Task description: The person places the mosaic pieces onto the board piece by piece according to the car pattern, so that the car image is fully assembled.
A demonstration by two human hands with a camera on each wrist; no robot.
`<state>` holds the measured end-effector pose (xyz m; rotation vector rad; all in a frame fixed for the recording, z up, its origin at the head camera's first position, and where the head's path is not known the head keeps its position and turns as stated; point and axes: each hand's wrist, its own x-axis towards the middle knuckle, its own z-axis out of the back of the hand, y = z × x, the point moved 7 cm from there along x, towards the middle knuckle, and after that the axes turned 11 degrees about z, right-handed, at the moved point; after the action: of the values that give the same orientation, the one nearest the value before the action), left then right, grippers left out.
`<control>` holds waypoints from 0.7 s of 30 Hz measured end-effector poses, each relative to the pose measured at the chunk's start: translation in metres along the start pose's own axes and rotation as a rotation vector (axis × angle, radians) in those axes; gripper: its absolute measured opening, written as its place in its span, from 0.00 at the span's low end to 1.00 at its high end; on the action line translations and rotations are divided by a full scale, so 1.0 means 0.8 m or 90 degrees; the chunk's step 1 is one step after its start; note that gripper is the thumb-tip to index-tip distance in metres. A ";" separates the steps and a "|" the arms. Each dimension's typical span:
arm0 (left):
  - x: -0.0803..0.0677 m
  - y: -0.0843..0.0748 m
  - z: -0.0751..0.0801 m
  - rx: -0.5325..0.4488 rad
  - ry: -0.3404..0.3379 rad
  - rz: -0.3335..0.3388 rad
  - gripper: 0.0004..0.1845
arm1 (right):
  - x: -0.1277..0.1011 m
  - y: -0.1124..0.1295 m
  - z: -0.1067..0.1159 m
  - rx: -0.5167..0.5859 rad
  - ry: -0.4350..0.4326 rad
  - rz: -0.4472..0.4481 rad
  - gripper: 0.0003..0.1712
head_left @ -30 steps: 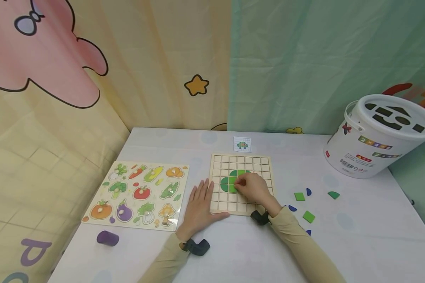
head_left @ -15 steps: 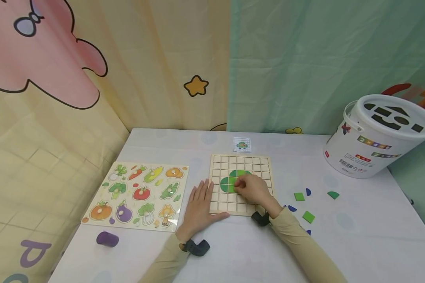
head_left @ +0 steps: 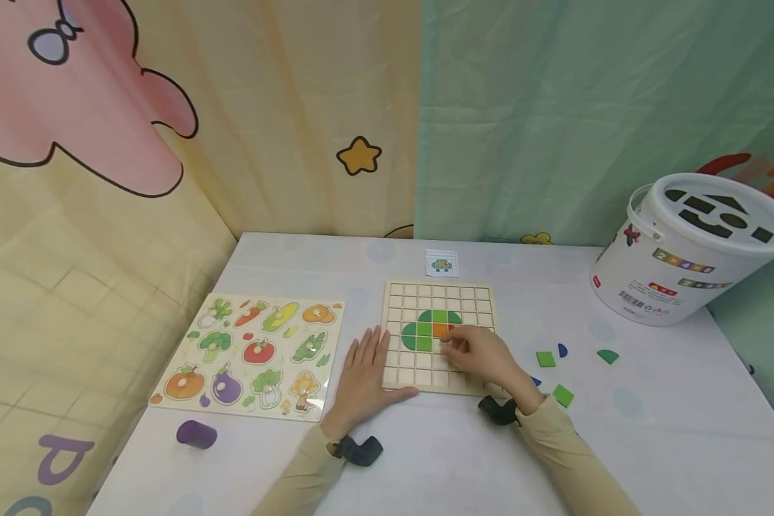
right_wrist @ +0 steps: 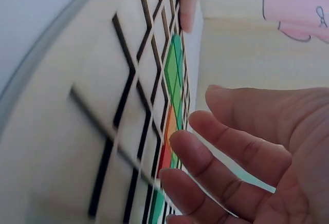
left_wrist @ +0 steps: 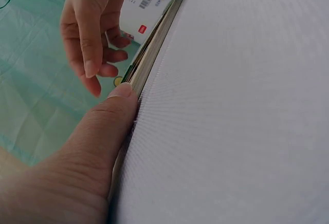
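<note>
Both hands (head_left: 360,373) (head_left: 484,356) flank grid board (head_left: 435,299) (left steadying)

The left hand (head_left: 363,378) lies flat, palm down, fingers straight and spread slightly, pointing away from the body, thumb out to the right. The right hand (head_left: 484,355) hovers palm down with fingers loosely bent and parted, holding nothing. Both forearms wear tan sleeves, each with a black strap at the wrist.
</note>
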<state>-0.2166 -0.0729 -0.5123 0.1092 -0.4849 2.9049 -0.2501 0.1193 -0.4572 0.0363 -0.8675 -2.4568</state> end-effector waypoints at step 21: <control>-0.001 -0.002 0.004 -0.012 -0.011 -0.009 0.60 | -0.105 -0.106 0.101 -0.070 -0.018 -0.155 0.16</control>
<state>-0.2149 -0.0722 -0.5090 0.1339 -0.5130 2.8867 -0.2337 0.2629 -0.4554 0.0719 -0.7773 -2.7348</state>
